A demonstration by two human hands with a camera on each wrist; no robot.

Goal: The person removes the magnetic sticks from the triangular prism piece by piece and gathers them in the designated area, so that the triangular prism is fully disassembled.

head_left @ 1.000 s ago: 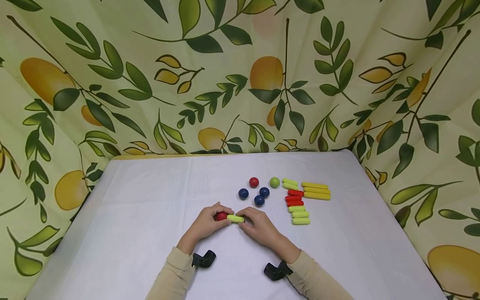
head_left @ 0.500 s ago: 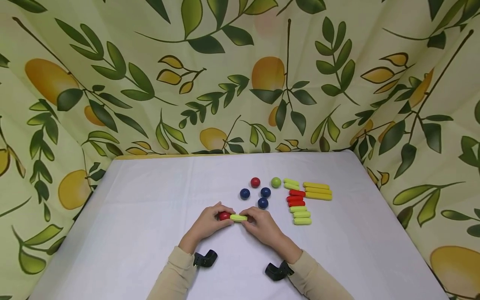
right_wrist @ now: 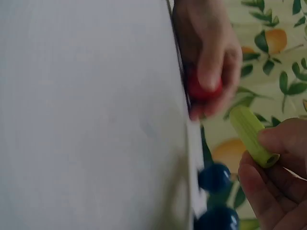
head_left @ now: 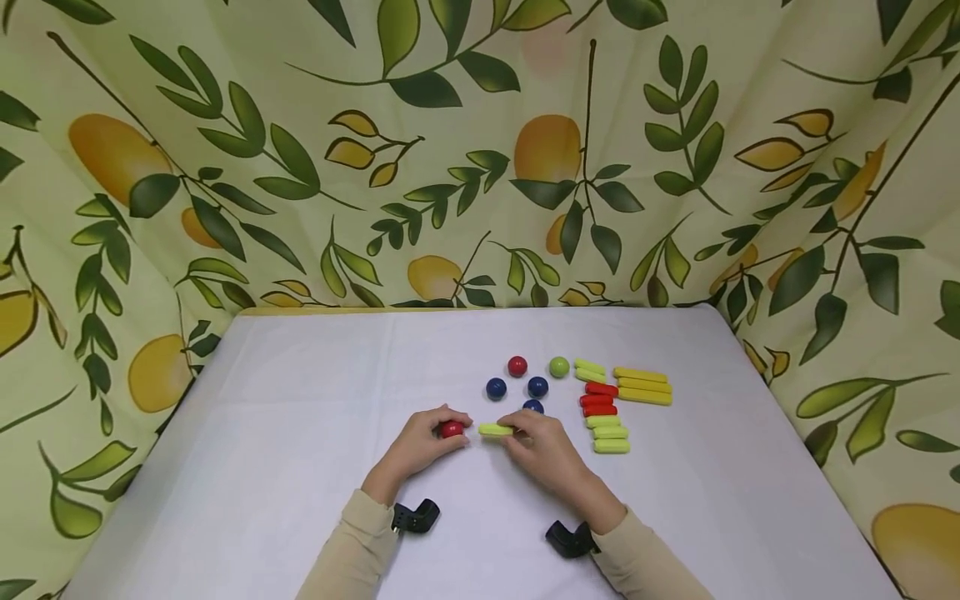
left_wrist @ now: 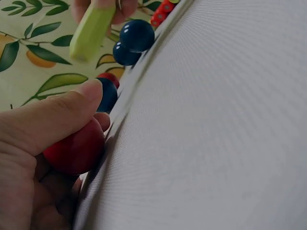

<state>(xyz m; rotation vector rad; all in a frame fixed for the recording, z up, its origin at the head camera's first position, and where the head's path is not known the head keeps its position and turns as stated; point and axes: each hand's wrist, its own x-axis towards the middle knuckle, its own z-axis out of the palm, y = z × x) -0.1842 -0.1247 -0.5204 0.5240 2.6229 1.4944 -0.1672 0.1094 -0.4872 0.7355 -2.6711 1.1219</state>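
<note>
In the head view my left hand curls round a red ball low over the white table. The left wrist view shows the thumb lying over this red ball. My right hand pinches a short yellow-green stick near its right end, and its free end points toward the left hand. A gap shows between stick and ball. In the right wrist view the ribbed stick slants between thumb and fingers, with a small round hole in its near end. A blue ball is partly hidden behind the right hand.
Beyond the hands lie two more blue balls, a red ball and a green ball. To the right are red sticks, short yellow-green sticks and longer yellow sticks. A leaf-patterned curtain surrounds the white table.
The yellow-green stick met the red ball end-on before; my right hand has drawn it away to the right. One blue ball has shifted slightly toward the right hand. The view has shifted a little.
</note>
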